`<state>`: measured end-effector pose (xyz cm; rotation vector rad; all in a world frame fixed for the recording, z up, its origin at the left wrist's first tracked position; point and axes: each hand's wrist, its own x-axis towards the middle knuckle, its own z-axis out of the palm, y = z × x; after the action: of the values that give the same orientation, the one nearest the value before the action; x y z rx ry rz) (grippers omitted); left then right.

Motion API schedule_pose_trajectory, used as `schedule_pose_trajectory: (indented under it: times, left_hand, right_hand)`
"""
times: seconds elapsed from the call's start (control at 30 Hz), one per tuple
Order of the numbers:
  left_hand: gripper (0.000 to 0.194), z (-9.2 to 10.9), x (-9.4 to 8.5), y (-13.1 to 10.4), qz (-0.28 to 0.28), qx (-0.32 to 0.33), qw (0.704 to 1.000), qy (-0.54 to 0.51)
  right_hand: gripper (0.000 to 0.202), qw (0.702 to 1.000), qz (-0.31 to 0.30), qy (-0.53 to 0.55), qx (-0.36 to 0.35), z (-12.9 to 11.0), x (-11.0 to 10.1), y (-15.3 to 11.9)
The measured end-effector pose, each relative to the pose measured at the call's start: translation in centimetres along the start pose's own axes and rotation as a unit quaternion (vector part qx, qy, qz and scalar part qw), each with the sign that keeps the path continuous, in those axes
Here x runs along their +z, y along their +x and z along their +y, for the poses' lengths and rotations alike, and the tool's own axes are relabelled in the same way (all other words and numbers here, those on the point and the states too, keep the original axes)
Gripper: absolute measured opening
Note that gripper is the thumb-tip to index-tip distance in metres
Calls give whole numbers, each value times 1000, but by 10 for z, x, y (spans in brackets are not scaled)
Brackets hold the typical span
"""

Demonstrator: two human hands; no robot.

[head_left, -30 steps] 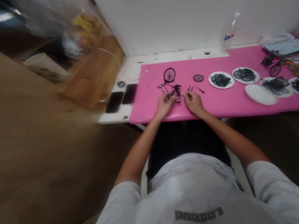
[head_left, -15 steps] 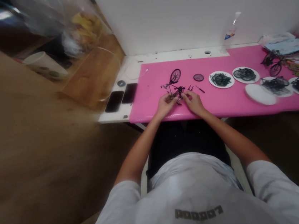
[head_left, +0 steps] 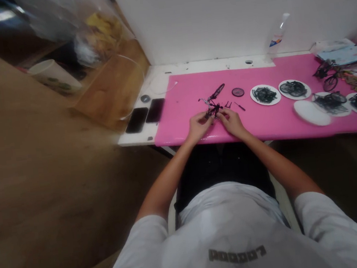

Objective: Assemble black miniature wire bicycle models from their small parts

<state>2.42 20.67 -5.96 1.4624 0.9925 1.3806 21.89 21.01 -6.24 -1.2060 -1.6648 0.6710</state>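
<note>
Now, hands: both rest at the near edge of the pink mat (head_left: 260,120), close together, fingers bent in toward one small model.
Left hand (head_left: 198,125): fingers pinched on the lower end of the miniature bicycle frame (head_left: 213,104), holding it from the left.
Right hand (head_left: 231,120): fingertips closed on the same frame from the right; which small part they grip is too fine to make out.
Miniature bicycle frame: black, tilted, raised between the two hands, its single wheel pointing away from the person and seen nearly edge-on.
Loose parts: a few short black pins (head_left: 239,107) lie on the mat just right of the hands; a loose black wheel (head_left: 237,92) lies flat a little beyond them.
Plates: white plates of black parts (head_left: 264,95) sit in a row further right, with one bare white plate (head_left: 311,113) nearer the front edge.
Finished model: a small black bicycle (head_left: 328,74) stands at the far right of the mat.
Left of mat: two dark phones (head_left: 146,115) lie side by side on the white tabletop.
Back: a clear plastic bottle (head_left: 277,36) stands against the wall.
</note>
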Motion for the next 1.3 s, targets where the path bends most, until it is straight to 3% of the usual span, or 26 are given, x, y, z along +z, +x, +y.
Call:
schedule_pose_trajectory:
  times: [0.5, 0.83, 1.3]
  left_hand:
    - [54, -5, -2, 1, -28, -7, 999, -28]
    - [51, -1, -2, 6, 21, -59, 993, -100]
    - [50, 4, -4, 6, 37, -82, 992, -93]
  right_hand:
    - [46, 1000, -9, -28, -6, -4, -1, 1]
    - [47, 999, -14, -49, -13, -13, -2, -1]
    - [46, 998, -22, -53, -18, -19, -2, -3]
